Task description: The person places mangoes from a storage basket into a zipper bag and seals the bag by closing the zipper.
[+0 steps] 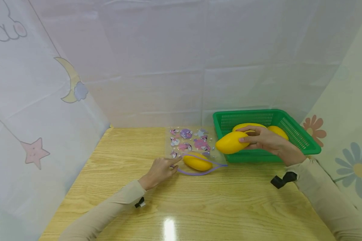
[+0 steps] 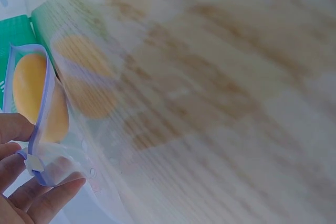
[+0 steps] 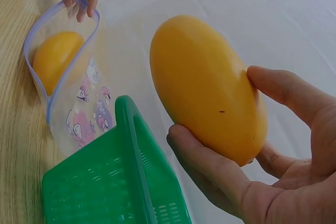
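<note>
Head view: the right hand (image 1: 269, 141) is gripping a yellow mango (image 1: 230, 143) near the green basket (image 1: 256, 157). The left hand (image 1: 159, 171) is seemingly pinching the zip bag (image 1: 193, 142) at its rim.

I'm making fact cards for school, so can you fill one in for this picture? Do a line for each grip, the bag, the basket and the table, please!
Left grip: holds the purple rim of the clear bag
Right grip: holds a yellow fruit outside the basket
Clear bag: on the table, mouth open, cartoon prints
Bagged fruit: one, yellow
Green basket: right of the bag
Basket fruits: at least two, yellow, partly hidden
Table: light, wood-patterned
</note>
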A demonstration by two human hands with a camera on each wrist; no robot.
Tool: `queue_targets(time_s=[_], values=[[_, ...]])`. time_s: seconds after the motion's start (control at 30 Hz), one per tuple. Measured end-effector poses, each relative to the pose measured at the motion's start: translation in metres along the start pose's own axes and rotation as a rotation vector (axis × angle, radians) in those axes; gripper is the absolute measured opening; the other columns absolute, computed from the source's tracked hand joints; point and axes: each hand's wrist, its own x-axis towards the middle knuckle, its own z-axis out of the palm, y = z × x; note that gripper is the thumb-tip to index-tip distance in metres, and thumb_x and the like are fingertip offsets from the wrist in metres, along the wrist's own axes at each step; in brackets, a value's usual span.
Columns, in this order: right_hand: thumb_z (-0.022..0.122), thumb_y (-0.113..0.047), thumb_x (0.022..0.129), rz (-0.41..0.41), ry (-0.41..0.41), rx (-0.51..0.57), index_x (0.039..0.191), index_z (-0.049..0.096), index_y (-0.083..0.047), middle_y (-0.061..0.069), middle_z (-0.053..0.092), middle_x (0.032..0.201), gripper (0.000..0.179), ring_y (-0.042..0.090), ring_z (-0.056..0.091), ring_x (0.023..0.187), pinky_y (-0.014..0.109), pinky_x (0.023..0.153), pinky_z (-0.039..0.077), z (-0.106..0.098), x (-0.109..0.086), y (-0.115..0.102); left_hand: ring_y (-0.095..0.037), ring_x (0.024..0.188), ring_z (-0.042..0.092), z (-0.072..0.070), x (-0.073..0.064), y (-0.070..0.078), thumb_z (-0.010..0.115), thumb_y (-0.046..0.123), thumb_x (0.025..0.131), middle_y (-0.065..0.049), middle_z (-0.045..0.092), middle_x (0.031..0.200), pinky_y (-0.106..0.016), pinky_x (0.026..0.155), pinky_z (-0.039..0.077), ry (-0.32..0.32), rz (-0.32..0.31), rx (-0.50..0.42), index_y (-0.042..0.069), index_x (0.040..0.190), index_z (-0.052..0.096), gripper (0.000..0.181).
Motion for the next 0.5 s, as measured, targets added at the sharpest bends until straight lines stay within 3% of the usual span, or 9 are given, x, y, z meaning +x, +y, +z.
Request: queue_targets(time_s=[0.2, 0.5], values=[[0.060, 0.000, 0.097, -0.006, -0.002, -0.017, 0.134, 0.056, -0.002, 0.008, 0.058, 0.127, 0.037, 0.024, 0.065, 0.106, 0.055, 0.094, 0.048, 0.0039, -0.0022, 0.0019, 0.004, 0.045, 0.034, 0.0004, -0.0003, -0.0002, 0.078, 0.002, 0.082, -0.008, 0.075, 0.083, -0.010, 0.040, 0.021, -0.003, 0.000, -0.005, 0.003, 0.122, 0.070, 0.040], [0.063, -0.003, 0.095, -0.012, 0.016, -0.075, 0.130, 0.057, 0.000, 0.011, 0.054, 0.126, 0.035, 0.024, 0.063, 0.105, 0.052, 0.089, 0.052, 0.0100, -0.0016, 0.0018, 0.001, 0.044, 0.041, -0.0007, -0.0001, -0.0005, 0.078, 0.002, 0.081, -0.009, 0.075, 0.085, -0.010, 0.039, 0.022, 0.006, 0.009, -0.006, 0.002, 0.120, 0.070, 0.040]])
